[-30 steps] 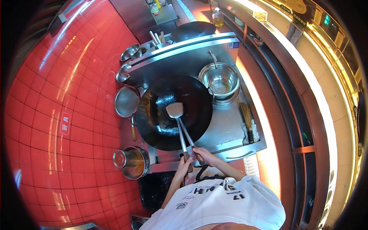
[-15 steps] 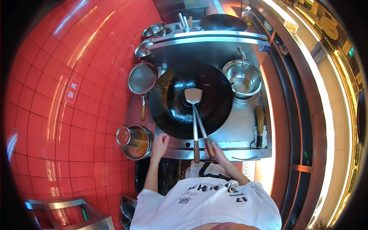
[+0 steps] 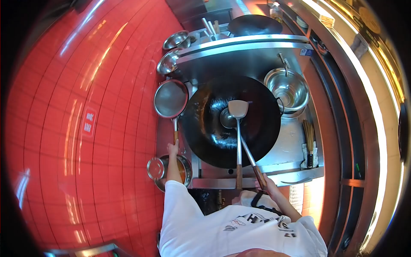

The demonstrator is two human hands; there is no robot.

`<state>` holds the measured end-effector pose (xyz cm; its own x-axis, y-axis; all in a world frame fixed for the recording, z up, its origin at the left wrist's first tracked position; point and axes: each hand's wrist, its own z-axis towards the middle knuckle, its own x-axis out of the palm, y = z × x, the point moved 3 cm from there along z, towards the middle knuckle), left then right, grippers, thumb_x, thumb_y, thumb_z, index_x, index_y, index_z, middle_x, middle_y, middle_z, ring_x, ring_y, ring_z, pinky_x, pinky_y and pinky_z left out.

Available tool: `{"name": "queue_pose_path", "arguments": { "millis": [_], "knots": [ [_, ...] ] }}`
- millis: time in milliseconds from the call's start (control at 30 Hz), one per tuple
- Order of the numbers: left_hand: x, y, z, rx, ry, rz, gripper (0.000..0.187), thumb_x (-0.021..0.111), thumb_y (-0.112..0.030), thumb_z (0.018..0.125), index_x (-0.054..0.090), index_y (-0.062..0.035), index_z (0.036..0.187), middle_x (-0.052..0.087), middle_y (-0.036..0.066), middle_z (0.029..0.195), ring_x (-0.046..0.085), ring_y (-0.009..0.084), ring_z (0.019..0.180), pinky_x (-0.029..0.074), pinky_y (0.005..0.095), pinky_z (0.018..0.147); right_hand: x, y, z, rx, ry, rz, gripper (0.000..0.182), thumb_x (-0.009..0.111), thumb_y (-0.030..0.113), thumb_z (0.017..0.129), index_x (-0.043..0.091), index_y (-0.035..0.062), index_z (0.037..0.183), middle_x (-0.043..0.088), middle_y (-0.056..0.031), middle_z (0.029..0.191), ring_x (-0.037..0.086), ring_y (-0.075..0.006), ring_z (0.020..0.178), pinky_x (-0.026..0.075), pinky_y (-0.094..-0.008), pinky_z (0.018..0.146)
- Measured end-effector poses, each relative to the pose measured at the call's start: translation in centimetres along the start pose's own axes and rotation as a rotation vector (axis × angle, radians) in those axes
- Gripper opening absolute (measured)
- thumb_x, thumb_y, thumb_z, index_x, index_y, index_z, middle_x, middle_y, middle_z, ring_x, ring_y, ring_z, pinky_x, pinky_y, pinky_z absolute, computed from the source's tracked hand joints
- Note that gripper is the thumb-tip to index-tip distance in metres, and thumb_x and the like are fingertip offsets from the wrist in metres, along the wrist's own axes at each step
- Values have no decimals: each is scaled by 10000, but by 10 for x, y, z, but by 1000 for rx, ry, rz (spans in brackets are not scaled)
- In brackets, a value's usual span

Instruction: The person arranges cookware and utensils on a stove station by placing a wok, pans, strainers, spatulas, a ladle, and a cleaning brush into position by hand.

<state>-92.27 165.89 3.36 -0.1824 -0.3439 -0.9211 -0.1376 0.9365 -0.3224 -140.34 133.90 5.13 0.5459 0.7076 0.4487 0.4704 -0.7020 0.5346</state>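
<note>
A large black wok sits on the steel stove. A flat metal spatula and a ladle rest inside it, their wooden handles reaching over the front edge. My right hand grips the ladle's handle end. The spatula's handle lies beside it, unheld. My left hand is stretched out to the left of the wok and closes on the wooden handle tip of a round mesh strainer.
A pot of orange oil with a small steel cup stands just below my left hand. A steel bowl sits right of the wok, a bamboo brush beyond it. Steel bowls and a second wok are behind. Red tiled floor lies on the left.
My left hand let go of the spatula handle, moved left past the oil pot and reached the strainer handle. My right hand stayed on the ladle. The view swung right.
</note>
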Motion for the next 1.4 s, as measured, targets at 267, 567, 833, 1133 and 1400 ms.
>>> {"name": "queue_pose_path", "arguments": {
  "millis": [267,567,833,1133,1400],
  "knots": [
    [77,76,53,-205,202,-493,645,418,-559,866,544,41,1067,614,151,859,601,270,746,473,368,614,-14,-12,-21,34,-240,-38,494,300,481,944,557,80,1078,608,-43,942,572,-137,862,443,-270,771],
    [49,57,39,-199,266,-592,573,434,-559,862,558,-15,990,589,98,774,567,214,640,429,326,509,-17,-9,-13,-93,-236,-15,378,422,393,930,584,83,1071,587,-19,911,548,-90,789,449,-223,684],
    [12,32,28,-258,326,-689,513,447,-560,858,570,-65,921,567,50,700,536,164,546,390,289,415,-12,-17,-5,-113,-196,-47,308,456,319,928,585,81,1075,579,-29,922,543,-98,835,452,-236,739],
    [-16,20,-3,-293,445,-884,408,472,-512,875,553,-112,885,533,4,632,511,125,491,328,248,348,-3,6,-8,-150,-152,-121,305,481,330,915,572,87,1074,584,-6,904,533,-76,820,439,-218,729],
    [-17,12,-29,-213,706,-1054,430,513,-520,850,513,-101,949,563,42,812,607,216,781,489,283,623,-13,6,-10,-170,-106,-8,292,469,288,925,556,57,1083,606,-30,921,575,-94,794,471,-225,723]
  ]
}}
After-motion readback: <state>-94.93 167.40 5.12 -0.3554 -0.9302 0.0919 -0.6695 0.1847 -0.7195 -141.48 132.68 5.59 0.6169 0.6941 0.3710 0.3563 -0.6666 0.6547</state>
